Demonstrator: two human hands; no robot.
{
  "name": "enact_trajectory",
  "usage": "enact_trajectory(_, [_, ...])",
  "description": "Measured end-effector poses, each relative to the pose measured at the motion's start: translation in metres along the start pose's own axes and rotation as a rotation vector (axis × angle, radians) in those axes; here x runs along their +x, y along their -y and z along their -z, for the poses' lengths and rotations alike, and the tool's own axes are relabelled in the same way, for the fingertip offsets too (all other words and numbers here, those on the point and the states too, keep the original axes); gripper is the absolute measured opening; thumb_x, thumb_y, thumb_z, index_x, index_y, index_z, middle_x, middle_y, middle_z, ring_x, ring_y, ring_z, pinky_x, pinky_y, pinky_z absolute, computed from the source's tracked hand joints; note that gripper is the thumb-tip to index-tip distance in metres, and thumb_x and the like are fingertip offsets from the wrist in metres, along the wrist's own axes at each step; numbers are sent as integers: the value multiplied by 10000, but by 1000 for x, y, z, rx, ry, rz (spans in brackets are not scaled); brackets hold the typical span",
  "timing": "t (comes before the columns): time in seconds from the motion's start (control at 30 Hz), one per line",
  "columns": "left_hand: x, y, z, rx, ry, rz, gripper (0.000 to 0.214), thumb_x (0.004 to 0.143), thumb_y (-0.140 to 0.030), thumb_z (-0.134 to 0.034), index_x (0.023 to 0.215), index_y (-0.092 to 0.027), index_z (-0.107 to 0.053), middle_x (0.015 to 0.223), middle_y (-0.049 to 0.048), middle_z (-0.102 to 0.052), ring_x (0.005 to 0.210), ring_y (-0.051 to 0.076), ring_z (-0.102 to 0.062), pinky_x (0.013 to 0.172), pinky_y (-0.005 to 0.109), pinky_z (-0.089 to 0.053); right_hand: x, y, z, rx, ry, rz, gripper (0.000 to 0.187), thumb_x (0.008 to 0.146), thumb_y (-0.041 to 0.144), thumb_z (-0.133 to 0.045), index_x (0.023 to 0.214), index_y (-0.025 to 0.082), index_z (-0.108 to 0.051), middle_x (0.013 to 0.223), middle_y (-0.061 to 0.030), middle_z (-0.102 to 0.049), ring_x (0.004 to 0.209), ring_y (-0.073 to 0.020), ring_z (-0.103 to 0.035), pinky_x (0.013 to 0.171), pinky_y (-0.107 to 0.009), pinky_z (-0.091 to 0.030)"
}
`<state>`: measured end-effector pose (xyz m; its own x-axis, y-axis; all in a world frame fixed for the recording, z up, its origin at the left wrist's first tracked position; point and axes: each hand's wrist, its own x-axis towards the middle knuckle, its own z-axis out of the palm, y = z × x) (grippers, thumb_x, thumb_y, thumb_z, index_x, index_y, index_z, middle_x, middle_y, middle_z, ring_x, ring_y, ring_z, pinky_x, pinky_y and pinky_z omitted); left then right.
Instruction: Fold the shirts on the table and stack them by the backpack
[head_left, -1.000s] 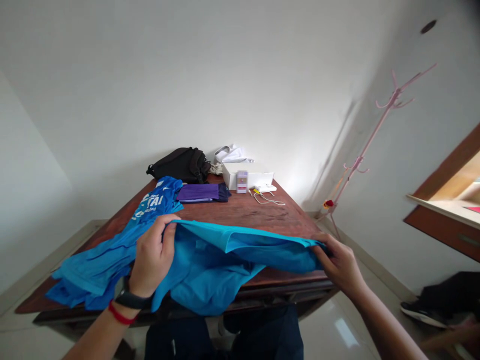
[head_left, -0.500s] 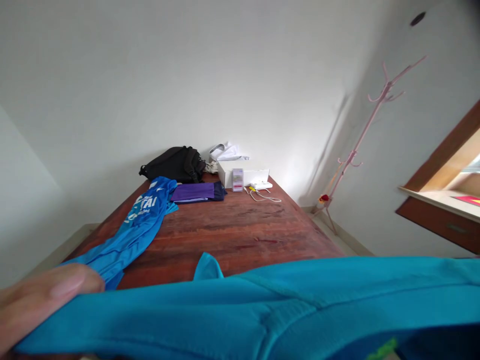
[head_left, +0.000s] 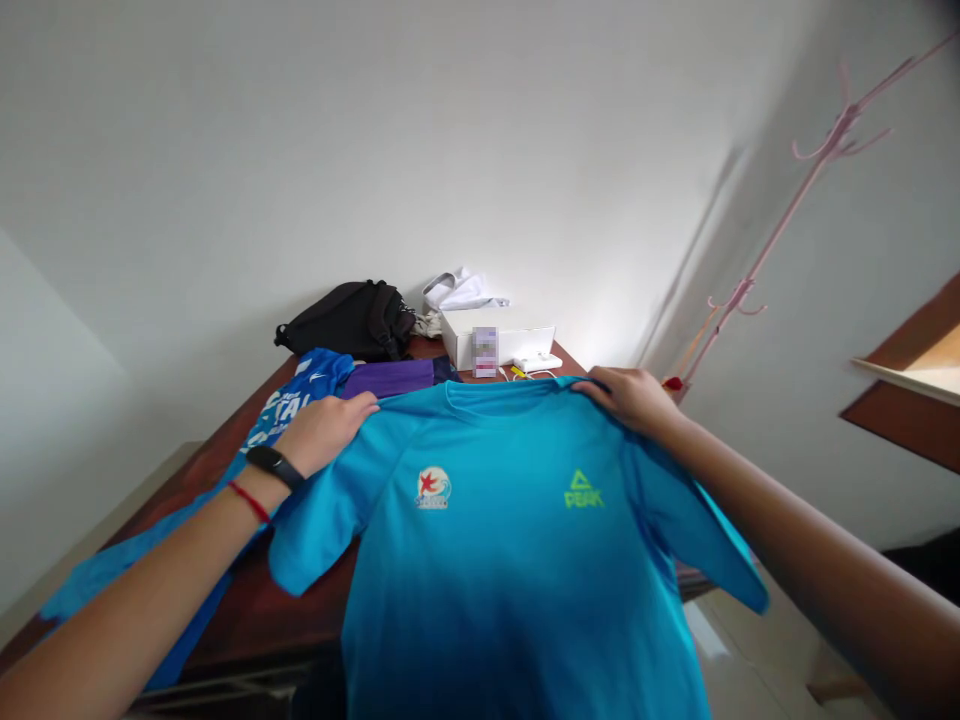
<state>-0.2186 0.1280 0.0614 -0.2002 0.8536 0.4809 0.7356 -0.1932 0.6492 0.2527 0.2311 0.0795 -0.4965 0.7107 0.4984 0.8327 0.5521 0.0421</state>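
Observation:
A teal T-shirt (head_left: 495, 550) hangs spread between my hands, its collar at the top and its printed front toward me. My left hand (head_left: 335, 425) grips the shoulder on the left side, and my right hand (head_left: 626, 398) pinches the other shoulder. Both sleeves droop outside my hands, and the hem runs out of view at the bottom. Behind my left forearm, a blue shirt with white lettering (head_left: 289, 400) lies lengthwise on the table. A folded purple garment (head_left: 390, 376) lies just beyond the T-shirt's collar, partly covered by it.
The dark red wooden table (head_left: 259, 615) reaches back to the wall. At its far end are a black backpack (head_left: 345, 318), a white box (head_left: 499, 325), a white cloth (head_left: 461, 290) and a small pale package (head_left: 485, 352). A pink coat rack (head_left: 787, 215) stands to the right.
The T-shirt has moved away from me and opened out, its front now visible. Both hands and forearms have come into view, with my hands at the shoulders. The view has tilted slightly.

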Motion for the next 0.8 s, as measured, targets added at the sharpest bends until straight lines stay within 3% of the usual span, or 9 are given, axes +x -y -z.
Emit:
enact_trajectory(0.07, [18,38,-31,164,281,-40,175,751,-422,-753,745,-257,-695,533,-9,-564,565,236,-603,665,308,-452,23,1,-57,25,195,-40,418,1007,531,-441,1073,225,-718,945,-93,-749,851,-256,-680,741,-309,-446])
enact_trajectory(0.17, [25,78,-62,187,400,-21,220,743,-408,-753,652,-248,-633,501,-20,-525,527,211,-574,638,296,-437,36,3,-123,82,394,-83,419,1009,532,-438,1079,229,-719,1053,-96,-746,972,-268,-672,795,-305,-451])
enact_trajectory(0.3, [23,102,-73,177,483,4,225,748,-446,-729,653,-263,-638,561,-3,-594,548,208,-580,613,286,-429,33,5,-170,100,461,-116,458,995,571,-447,1042,200,-712,996,-114,-743,954,-285,-675,762,-308,-446])
enact_trajectory(0.5, [27,109,-57,109,652,89,359,816,-589,-617,743,-249,-703,714,51,-707,698,232,-667,647,283,-474,24,-5,-186,55,402,-130,508,986,625,-417,1012,192,-681,943,-122,-735,876,-283,-678,698,-303,-420])
enact_trajectory(0.63, [23,100,-37,-108,853,255,411,686,-581,-759,920,-244,-737,891,64,-754,773,249,-699,683,286,-513,22,-9,-183,65,406,-171,508,986,633,-403,1058,205,-667,953,-115,-730,872,-278,-676,688,-306,-418])
enact_trajectory(0.7, [21,95,-26,-105,870,235,443,643,-559,-796,955,-249,-740,960,63,-753,867,272,-697,745,293,-518,21,-10,-181,65,425,-180,507,984,633,-410,1082,205,-663,969,-119,-728,875,-278,-673,703,-312,-425])
enact_trajectory(0.8, [21,90,-11,-32,864,187,427,682,-588,-742,943,-250,-735,992,57,-747,962,291,-674,810,297,-500,21,-9,-180,50,430,-171,501,991,619,-404,1092,198,-657,988,-127,-727,887,-281,-673,712,-318,-428])
